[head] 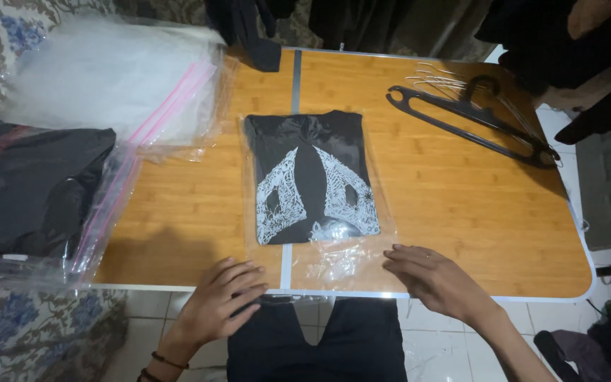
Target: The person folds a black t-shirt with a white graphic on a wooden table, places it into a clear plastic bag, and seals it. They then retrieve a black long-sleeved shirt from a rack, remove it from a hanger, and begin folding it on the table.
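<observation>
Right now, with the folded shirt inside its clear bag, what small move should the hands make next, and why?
Probably fold the bag's loose open end over. The black shirt lies fully inside the clear bag, whose empty flap lies crinkled at the near table edge, and the left hand and right hand rest open beside that flap.

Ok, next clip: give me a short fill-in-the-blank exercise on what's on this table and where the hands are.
1. The folded black shirt lies sealed inside a clear ____ bag.
2. The black hanger lies toward the table's far ____ corner.
3. Both hands, left hand and right hand, rest at the table's ____ edge.
4. The table top is made of ____.

Missing words: plastic; right; near; wood
</observation>
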